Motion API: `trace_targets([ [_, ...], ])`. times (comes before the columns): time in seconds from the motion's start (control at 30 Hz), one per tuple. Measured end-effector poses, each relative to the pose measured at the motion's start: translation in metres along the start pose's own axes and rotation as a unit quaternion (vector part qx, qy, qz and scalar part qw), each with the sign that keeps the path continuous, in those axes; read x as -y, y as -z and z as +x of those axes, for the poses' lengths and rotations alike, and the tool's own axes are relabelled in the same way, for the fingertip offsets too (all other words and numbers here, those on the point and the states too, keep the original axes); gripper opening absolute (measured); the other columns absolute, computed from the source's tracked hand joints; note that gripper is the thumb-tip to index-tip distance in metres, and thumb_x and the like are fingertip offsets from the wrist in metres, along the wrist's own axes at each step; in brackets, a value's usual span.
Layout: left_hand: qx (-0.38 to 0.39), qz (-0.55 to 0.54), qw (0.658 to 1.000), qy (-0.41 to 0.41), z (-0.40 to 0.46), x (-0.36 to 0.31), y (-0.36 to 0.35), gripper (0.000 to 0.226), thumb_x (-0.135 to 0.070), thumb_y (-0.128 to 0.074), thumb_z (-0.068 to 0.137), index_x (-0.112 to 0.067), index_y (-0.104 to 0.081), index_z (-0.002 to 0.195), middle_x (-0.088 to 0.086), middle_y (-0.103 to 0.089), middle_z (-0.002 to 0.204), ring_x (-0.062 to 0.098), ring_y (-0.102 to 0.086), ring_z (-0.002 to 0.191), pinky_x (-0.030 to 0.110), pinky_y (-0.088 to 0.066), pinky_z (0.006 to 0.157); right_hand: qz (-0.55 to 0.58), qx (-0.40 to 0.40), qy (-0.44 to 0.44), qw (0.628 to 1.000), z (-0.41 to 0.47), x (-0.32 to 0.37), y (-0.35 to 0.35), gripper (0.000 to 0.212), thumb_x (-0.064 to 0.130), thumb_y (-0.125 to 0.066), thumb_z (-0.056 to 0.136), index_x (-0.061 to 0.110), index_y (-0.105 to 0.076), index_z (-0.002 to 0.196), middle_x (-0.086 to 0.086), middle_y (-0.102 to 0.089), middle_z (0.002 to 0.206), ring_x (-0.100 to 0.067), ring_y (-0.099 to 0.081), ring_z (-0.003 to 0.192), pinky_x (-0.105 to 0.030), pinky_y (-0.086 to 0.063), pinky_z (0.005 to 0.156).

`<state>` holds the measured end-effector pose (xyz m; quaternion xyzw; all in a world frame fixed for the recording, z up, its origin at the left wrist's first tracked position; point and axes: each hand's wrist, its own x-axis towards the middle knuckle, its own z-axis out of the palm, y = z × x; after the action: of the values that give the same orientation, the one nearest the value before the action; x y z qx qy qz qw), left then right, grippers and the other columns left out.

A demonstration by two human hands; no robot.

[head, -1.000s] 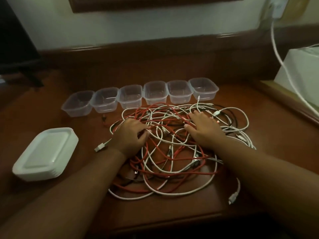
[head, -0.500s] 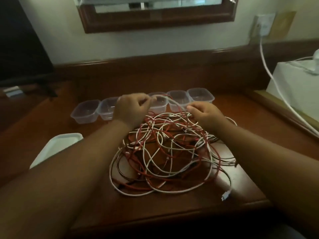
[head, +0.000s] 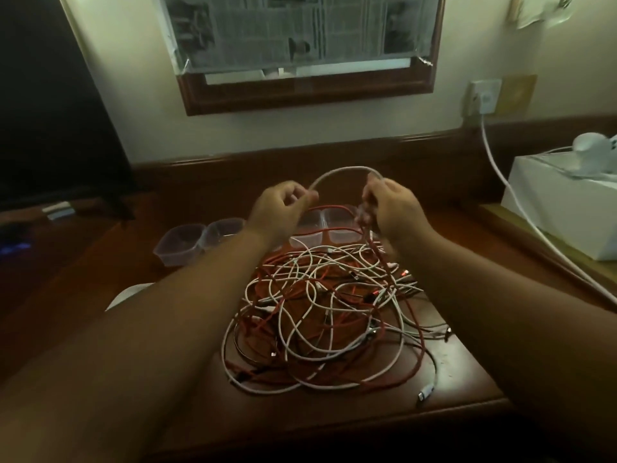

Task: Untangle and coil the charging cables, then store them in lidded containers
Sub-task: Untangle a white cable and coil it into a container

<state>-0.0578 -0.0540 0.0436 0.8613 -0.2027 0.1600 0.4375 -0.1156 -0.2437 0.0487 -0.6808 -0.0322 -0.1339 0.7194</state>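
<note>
A tangle of white, red and black charging cables (head: 327,315) lies on the wooden table (head: 467,372). Both hands are raised above its far side. My left hand (head: 280,208) pinches one end of a white cable (head: 340,172) that arches up between the hands. My right hand (head: 390,208) grips the other side of that arch together with red strands that hang down into the pile. Behind the hands stands a row of clear plastic containers (head: 182,242), partly hidden by my arms.
A stack of white lids (head: 125,295) peeks out left of my left forearm. A white box (head: 561,202) sits at the right with a white cord (head: 500,182) running from a wall socket (head: 484,96). A dark screen (head: 50,111) stands at the left.
Both hands rose from the pile and lifted a white cable into an arch; the right hand also drew red strands upward. The camera tilted up.
</note>
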Motion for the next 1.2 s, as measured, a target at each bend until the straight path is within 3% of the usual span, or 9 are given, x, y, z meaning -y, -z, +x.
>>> trace_targets([
  [0.13,0.158,0.147,0.975,-0.047,-0.029,0.031,-0.02,0.015,-0.026,-0.064,0.095,-0.021,-0.06,0.081,-0.004,-0.058,0.075,0.005,-0.053,0.064,0.022,-0.042,0.062,0.147,0.001,-0.004,0.989,0.009,0.025,-0.004,0.033,0.03,-0.039,0.106,0.014,-0.054,0.081,0.003,-0.045,0.058,-0.011,-0.043,0.053,-0.031,-0.042,0.063],
  [0.23,0.106,0.15,0.982,-0.036,-0.04,0.052,-0.03,0.012,-0.025,-0.065,0.094,-0.021,-0.062,0.083,-0.004,-0.059,0.081,0.008,-0.055,0.073,0.024,-0.044,0.066,0.197,0.016,-0.012,0.98,0.01,0.042,-0.013,0.029,0.027,-0.039,0.105,0.013,-0.059,0.088,-0.001,-0.055,0.067,-0.015,-0.053,0.063,-0.032,-0.047,0.066],
  [0.37,0.036,0.11,0.992,0.053,-0.04,0.059,-0.022,0.017,-0.025,-0.058,0.099,-0.012,-0.069,0.099,0.004,-0.065,0.094,0.018,-0.06,0.087,0.024,-0.046,0.071,0.235,0.045,-0.016,0.971,0.011,0.048,-0.012,0.035,0.029,-0.031,0.106,0.013,-0.062,0.113,-0.013,-0.073,0.106,-0.028,-0.069,0.103,-0.044,-0.055,0.091],
  [0.5,-0.047,0.007,0.989,0.141,-0.025,0.052,-0.011,0.019,-0.027,-0.058,0.099,-0.014,-0.071,0.097,0.007,-0.071,0.089,0.022,-0.064,0.08,0.034,-0.052,0.074,0.297,0.095,-0.041,0.949,0.009,0.039,-0.011,0.038,0.029,-0.029,0.101,0.01,-0.058,0.085,-0.01,-0.059,0.067,-0.028,-0.066,0.073,-0.041,-0.049,0.083],
  [0.63,-0.16,-0.114,0.967,0.161,-0.006,0.025,0.002,0.01,-0.009,-0.062,0.095,-0.014,-0.069,0.09,0.001,-0.067,0.08,0.011,-0.062,0.073,0.02,-0.051,0.059,0.164,0.104,-0.012,0.981,0.011,0.018,-0.007,0.02,0.016,-0.031,0.086,0.013,-0.046,0.073,-0.004,-0.033,0.057,-0.017,-0.034,0.052,-0.033,-0.035,0.06],
  [0.8,-0.199,-0.123,0.964,0.123,0.012,0.0,0.009,0.012,-0.026,-0.075,0.086,-0.017,-0.067,0.085,-0.006,-0.057,0.07,0.008,-0.053,0.064,0.021,-0.045,0.058,-0.097,0.184,0.038,0.977,0.015,-0.008,-0.008,0.018,0.013,-0.045,0.077,0.015,-0.054,0.092,-0.006,-0.05,0.08,-0.017,-0.048,0.071,-0.031,-0.041,0.066],
  [0.97,-0.132,-0.117,0.974,0.143,0.012,-0.012,0.005,0.05,-0.053,-0.067,0.087,-0.004,-0.066,0.096,0.0,-0.055,0.074,0.015,-0.051,0.07,0.033,-0.046,0.066,-0.217,0.187,0.045,0.957,0.019,-0.015,-0.02,0.032,0.013,-0.067,0.087,0.024,-0.05,0.111,-0.003,-0.059,0.101,-0.021,-0.062,0.092,-0.035,-0.056,0.076],
  [1.07,-0.093,-0.129,0.981,0.107,0.01,-0.019,0.002,0.032,-0.04,-0.07,0.089,-0.008,-0.068,0.097,0.0,-0.064,0.085,0.017,-0.062,0.083,0.032,-0.055,0.069,-0.329,0.175,0.07,0.925,0.023,-0.018,-0.03,0.046,0.028,-0.076,0.084,0.026,-0.049,0.122,0.016,-0.054,0.094,-0.003,-0.058,0.084,-0.02,-0.049,0.065],
  [1.2,-0.094,-0.17,0.977,0.09,0.015,-0.028,-0.001,0.012,-0.015,-0.07,0.089,-0.02,-0.067,0.1,-0.001,-0.066,0.095,0.012,-0.063,0.091,0.011,-0.048,0.059,-0.351,0.182,0.031,0.918,0.03,-0.024,-0.039,0.016,0.029,-0.071,0.089,0.024,-0.06,0.098,0.012,-0.058,0.082,-0.005,-0.058,0.076,-0.021,-0.046,0.062],
])
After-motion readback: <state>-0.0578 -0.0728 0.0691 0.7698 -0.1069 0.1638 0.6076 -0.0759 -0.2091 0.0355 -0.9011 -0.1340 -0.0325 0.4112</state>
